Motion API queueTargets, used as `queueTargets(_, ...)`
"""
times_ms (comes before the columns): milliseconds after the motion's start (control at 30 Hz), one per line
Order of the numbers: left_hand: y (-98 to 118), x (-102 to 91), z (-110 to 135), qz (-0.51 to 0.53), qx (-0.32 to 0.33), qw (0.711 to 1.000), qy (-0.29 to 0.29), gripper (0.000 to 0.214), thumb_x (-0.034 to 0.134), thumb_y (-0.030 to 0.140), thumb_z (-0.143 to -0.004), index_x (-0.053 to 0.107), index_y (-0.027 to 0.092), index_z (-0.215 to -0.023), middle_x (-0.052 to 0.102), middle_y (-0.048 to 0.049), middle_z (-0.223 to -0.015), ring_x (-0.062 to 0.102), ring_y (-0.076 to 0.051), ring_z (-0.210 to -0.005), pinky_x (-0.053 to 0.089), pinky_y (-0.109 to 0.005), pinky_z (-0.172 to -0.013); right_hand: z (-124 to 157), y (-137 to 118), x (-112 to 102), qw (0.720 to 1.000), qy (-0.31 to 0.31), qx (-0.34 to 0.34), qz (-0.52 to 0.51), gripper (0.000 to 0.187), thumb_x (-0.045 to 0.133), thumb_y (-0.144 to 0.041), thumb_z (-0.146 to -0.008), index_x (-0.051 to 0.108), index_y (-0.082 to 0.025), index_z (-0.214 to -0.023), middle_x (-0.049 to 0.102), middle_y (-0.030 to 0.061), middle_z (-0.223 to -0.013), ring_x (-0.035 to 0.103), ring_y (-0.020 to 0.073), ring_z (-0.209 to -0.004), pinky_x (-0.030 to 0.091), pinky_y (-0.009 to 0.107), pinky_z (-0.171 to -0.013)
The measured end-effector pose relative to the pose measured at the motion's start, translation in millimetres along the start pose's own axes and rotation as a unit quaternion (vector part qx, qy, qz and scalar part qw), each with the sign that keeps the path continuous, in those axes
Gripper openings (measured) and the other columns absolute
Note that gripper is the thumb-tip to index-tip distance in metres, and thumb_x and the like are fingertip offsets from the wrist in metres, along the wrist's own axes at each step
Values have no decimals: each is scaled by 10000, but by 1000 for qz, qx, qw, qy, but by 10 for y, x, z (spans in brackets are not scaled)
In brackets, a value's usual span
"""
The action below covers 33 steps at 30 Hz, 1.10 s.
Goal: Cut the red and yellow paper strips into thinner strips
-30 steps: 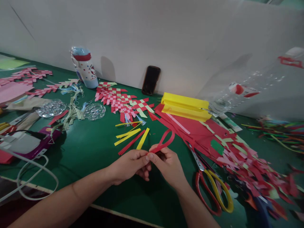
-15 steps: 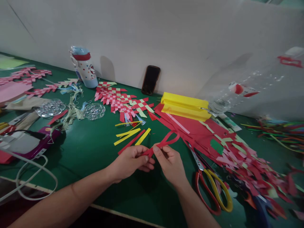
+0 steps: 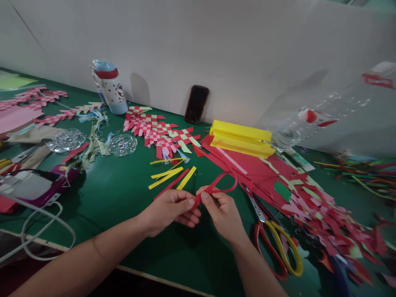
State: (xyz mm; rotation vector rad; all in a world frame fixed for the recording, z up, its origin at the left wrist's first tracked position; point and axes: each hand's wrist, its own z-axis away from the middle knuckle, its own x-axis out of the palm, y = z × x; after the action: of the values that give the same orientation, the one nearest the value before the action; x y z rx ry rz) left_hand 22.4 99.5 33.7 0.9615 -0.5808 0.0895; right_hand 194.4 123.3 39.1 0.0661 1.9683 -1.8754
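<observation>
Between my hands is a red paper strip [image 3: 228, 190], bent into a loop that sticks out to the upper right. My left hand [image 3: 173, 208] pinches its lower end between thumb and fingers. Close beside it, my right hand [image 3: 221, 210] pinches the strip where the loop's two sides meet. The part between the fingertips is mostly hidden. Just beyond my left hand lie yellow paper strips [image 3: 165, 178] and a flat red strip [image 3: 173, 182]. Right of my right hand rest scissors [image 3: 262, 222] with red and yellow handles.
Woven paper fish [image 3: 157, 130] lie behind the strips. A phone [image 3: 196, 104] leans on the wall, left of folded yellow paper [image 3: 239, 138] and a clear bottle [image 3: 315, 115]. Paper scraps [image 3: 331, 222] cover the right side. Bead dishes [image 3: 123, 145] and a flask [image 3: 110, 88] stand left.
The red loop has opened wider and rounder and reaches slightly farther right. My left fingers have shifted a little on the strip, and both hands stay in nearly the same place.
</observation>
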Motion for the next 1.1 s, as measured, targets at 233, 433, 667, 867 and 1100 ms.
queueTargets(233,-6,-11,0,-7,-5,1000,14,398,807,438,-686,589,126,-802,700,-35,-724,661,-111,-604,529,-233,-594,13,26,31,999,28,12,-43,311,646,-487,-821,624,-190,-732,596,8,-717,535,139,-651,445,250,-603)
queueTargets(433,2,-10,-1,-6,-1,1000,7,418,836,418,-648,619,114,-835,709,-49,-754,671,-121,-625,541,-244,-615,12,3,7,998,36,14,-41,316,633,-487,-832,624,-188,-729,554,-16,-660,477,116,-599,413,236,-569)
queueTargets(667,16,-2,6,3,22,1000,12,382,805,436,-692,645,118,-829,699,-37,-774,664,-108,-638,545,-254,-663,8,-2,-12,990,-79,46,-106,276,677,-473,-801,652,-200,-840,677,22,-781,612,167,-739,494,286,-696)
queueTargets(867,23,-1,17,5,19,1000,3,370,847,320,-647,662,114,-892,720,-65,-835,674,-128,-680,541,-279,-692,-20,-1,-12,995,-7,55,-82,319,682,-502,-784,653,-188,-733,658,18,-728,575,154,-690,472,280,-658)
queueTargets(1100,36,10,29,9,21,1000,1,416,853,362,-639,675,122,-929,732,-73,-875,696,-149,-746,546,-286,-732,-11,15,-17,995,-3,55,-78,323,668,-493,-801,634,-183,-715,632,7,-712,543,140,-667,451,270,-636)
